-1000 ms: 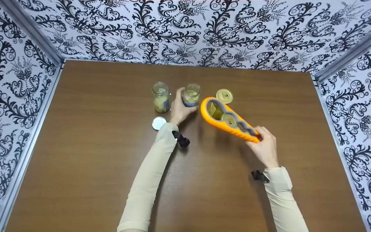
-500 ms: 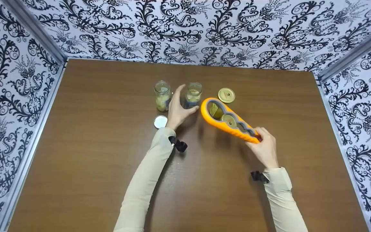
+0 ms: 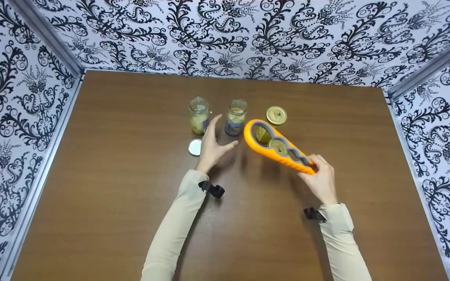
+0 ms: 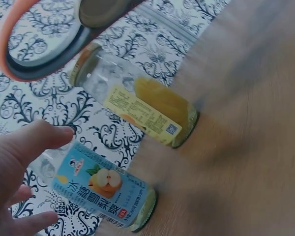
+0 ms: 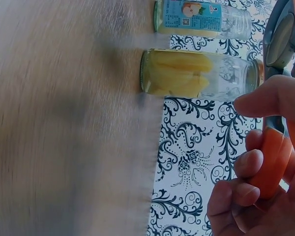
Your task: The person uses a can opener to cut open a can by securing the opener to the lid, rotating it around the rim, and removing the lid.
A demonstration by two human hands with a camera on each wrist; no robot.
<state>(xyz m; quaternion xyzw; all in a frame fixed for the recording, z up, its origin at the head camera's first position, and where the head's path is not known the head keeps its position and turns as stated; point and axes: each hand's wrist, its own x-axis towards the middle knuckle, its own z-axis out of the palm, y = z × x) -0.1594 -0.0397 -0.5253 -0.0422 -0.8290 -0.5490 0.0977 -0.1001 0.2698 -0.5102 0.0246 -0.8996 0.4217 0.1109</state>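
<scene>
Two glass jars stand lidless, a third remains capped.
The clear glass jar of pale yellow chunks (image 3: 199, 118) and the clear glass jar with a fruit-printed blue label (image 3: 233, 127) stand upright and bare-rimmed on the brown wooden table (image 3: 131, 156); a round white lid (image 3: 195, 147) lies near the first. The clear glass jar of yellow fruit pieces (image 5: 187, 73) wears its gold metal lid (image 3: 276, 115), apparently the only one left on. A loose gold disc-shaped lid (image 3: 278, 147) sits inside the orange-and-grey plastic opener (image 3: 275, 155), presumably from the blue-labelled jar. The right hand (image 3: 320, 177) grips the opener's end, holding it above the table; the left hand (image 3: 213, 148), thumb and fingers spread wide, holds nothing near the blue-labelled jar.
</scene>
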